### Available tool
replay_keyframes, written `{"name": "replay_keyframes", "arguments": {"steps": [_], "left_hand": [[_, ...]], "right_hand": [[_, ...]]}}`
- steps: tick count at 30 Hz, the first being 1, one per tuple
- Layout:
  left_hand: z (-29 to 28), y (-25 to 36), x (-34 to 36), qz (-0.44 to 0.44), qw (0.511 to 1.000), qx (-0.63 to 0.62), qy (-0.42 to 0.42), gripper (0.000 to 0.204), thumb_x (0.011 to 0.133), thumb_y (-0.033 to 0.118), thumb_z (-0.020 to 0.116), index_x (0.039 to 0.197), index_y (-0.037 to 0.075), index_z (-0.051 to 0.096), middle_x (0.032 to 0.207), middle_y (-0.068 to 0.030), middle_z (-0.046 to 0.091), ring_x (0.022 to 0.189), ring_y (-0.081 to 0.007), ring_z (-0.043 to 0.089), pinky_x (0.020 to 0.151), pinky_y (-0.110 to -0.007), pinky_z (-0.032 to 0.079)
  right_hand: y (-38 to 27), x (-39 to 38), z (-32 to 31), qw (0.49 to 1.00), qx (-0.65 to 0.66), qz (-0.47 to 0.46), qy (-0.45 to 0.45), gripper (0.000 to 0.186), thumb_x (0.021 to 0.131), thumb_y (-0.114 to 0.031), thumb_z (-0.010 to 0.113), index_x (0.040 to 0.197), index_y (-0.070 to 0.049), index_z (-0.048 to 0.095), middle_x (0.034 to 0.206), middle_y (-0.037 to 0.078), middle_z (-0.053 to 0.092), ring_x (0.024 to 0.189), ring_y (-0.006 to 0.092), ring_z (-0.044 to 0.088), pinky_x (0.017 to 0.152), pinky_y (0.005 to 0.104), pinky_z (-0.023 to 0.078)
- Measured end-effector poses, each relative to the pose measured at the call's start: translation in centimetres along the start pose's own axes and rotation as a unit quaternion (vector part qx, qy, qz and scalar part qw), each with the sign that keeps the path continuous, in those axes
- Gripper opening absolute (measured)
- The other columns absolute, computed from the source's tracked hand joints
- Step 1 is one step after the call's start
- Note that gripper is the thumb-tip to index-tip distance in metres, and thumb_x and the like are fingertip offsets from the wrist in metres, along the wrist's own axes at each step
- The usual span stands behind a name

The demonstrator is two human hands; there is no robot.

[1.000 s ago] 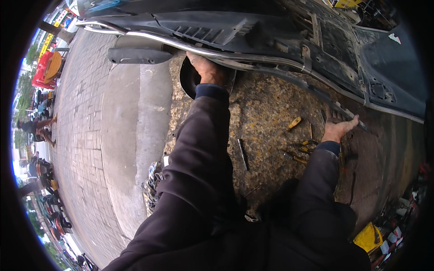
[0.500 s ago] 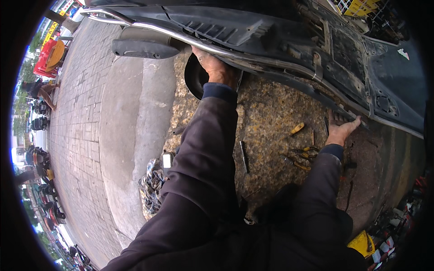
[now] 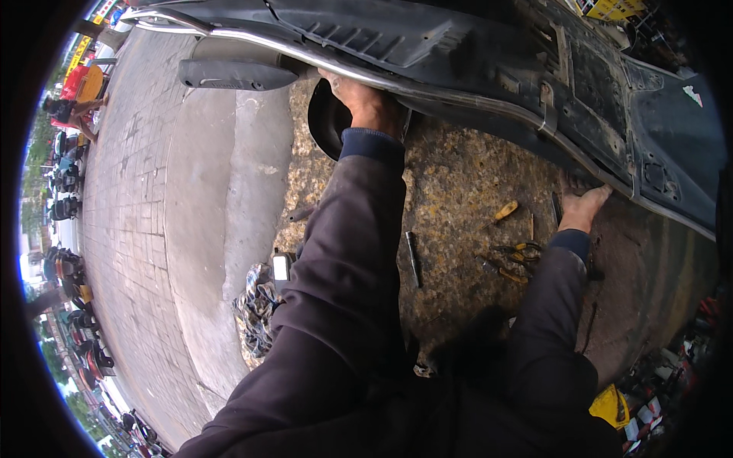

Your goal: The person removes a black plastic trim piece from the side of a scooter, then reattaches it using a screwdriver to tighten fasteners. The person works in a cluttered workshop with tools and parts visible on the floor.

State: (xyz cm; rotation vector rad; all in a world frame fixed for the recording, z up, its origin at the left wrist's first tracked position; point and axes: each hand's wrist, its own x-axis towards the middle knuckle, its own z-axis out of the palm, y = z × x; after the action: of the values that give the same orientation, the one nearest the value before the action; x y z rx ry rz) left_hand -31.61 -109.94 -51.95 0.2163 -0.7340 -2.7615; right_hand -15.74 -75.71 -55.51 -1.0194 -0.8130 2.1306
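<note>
A scooter with a dark plastic body stretches across the top, and a bent metal side rail runs along its near side. Below the rail lies a long dark side trim strip. My left hand grips the strip's left part from below, fingertips hidden behind the rail. Farther right, my right hand presses up on the strip's right end; its thumb points outward and its fingers reach out of sight beneath the body. A black rounded part, perhaps the wheel, shows behind my left wrist.
On the stained ground lie a yellow-handled screwdriver, pliers and a metal rod-like tool. A crumpled patterned cloth and a small device with a bright screen are beside my left forearm. The exhaust cover juts out left.
The trim strip has moved up closer against the rail and body. My right hand has risen slightly and moved inward with it. My left hand stays in nearly the same place.
</note>
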Motion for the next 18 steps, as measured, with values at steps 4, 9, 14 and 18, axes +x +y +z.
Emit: {"name": "replay_keyframes", "arguments": {"steps": [4, 9, 14, 18], "left_hand": [[1.5, 0.7, -1.3, 0.058, 0.998, 0.031, -0.010, 0.061, 0.099, 0.061, 0.034, 0.126, 0.009, 0.051, 0.122, -0.0083, 0.059, 0.109, -0.0280, 0.057, 0.100, -0.040, 0.046], [1.7, 1.5, -1.4, -0.019, 0.999, -0.010, -0.025, 0.056, 0.097, 0.058, 0.040, 0.122, 0.010, 0.055, 0.116, -0.0072, 0.063, 0.108, -0.0273, 0.058, 0.101, -0.040, 0.045], [0.7, 1.4, -0.6, -0.018, 0.997, -0.017, -0.070, 0.062, 0.096, 0.061, 0.040, 0.127, 0.010, 0.053, 0.122, -0.0078, 0.061, 0.111, -0.0277, 0.056, 0.103, -0.041, 0.044], [-0.5, 1.3, 0.4, 0.004, 0.999, 0.042, -0.033, 0.066, 0.095, 0.064, 0.039, 0.130, 0.009, 0.049, 0.127, -0.0090, 0.057, 0.113, -0.0281, 0.055, 0.105, -0.042, 0.042]], "right_hand": [[0.6, -0.4, -0.7, 1.000, 0.006, -0.007, -0.010, 0.077, 0.087, -0.060, 0.055, 0.139, -0.005, 0.038, 0.143, 0.018, 0.032, 0.133, 0.0343, 0.036, 0.110, 0.0592, 0.034], [1.4, -0.5, -1.3, 1.000, 0.013, -0.018, -0.005, 0.057, 0.094, -0.046, 0.052, 0.127, -0.001, 0.046, 0.126, 0.017, 0.046, 0.121, 0.0324, 0.047, 0.109, 0.0592, 0.038], [1.8, -0.5, -0.9, 1.000, 0.005, 0.014, 0.005, 0.049, 0.093, -0.040, 0.055, 0.122, -0.001, 0.049, 0.123, 0.018, 0.050, 0.114, 0.0307, 0.053, 0.100, 0.0568, 0.049], [2.0, -0.4, -0.7, 0.999, 0.008, 0.047, 0.015, 0.036, 0.091, -0.032, 0.060, 0.113, -0.003, 0.055, 0.106, 0.017, 0.059, 0.104, 0.0322, 0.058, 0.092, 0.0547, 0.054]]}}
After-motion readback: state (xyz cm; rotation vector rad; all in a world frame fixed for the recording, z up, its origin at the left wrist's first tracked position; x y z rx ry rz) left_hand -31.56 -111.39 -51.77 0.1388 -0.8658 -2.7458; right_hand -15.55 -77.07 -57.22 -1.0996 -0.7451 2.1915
